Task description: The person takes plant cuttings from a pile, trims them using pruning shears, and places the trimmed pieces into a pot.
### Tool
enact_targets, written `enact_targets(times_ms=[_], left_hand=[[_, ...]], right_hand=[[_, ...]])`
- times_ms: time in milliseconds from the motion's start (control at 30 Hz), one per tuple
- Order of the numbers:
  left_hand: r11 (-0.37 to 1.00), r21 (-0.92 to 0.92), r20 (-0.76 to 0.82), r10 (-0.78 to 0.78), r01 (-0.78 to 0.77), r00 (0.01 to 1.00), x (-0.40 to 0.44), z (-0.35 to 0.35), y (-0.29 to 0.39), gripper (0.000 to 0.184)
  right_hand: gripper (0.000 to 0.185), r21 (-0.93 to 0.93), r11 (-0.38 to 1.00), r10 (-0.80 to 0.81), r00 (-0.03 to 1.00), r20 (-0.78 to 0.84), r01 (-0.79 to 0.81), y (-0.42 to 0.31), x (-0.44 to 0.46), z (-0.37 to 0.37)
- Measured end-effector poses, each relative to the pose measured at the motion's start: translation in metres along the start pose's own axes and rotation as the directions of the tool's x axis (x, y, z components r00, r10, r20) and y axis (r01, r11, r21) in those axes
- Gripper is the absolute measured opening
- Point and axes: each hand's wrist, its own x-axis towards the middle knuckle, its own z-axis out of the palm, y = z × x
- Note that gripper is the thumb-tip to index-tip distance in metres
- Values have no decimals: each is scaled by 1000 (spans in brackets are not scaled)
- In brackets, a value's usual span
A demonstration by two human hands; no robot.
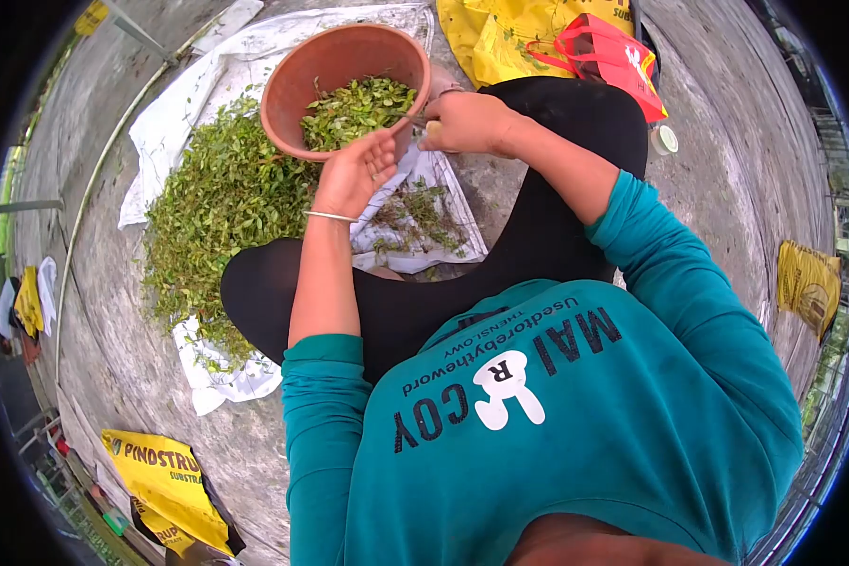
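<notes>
My left hand (354, 174), with a bangle at the wrist, is palm up at the near rim of a brown plastic tub (281, 94). Its fingers are curled; what they hold, if anything, is too small to make out. My right hand (467, 123) is closed beside the tub's right side. A thin dark thing shows between the two hands, too small to name. Leafy green cuttings (363, 108) lie inside the tub. A large heap of leafy sprigs (226, 198) spreads left of it. Thin stems and trimmings (420, 217) lie between my legs.
A white sheet (174, 123) lies under the heap and tub. Beyond my right knee are a yellow bag (486, 47), a red bag (623, 66) and a small white container (664, 141). Yellow substrate bags (165, 472) lie at lower left, another yellow bag (807, 283) far right.
</notes>
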Motion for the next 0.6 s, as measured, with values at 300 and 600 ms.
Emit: enact_targets(times_ms=[300,600], left_hand=[[958,-276,-3,78,-76,997,4,-13,11,31],[985,-155,34,88,-82,996,8,-4,6,37]], right_hand=[[42,11,983,-182,965,188,183,-7,0,2],[37,-56,973,-207,957,202,222,-19,-3,9]])
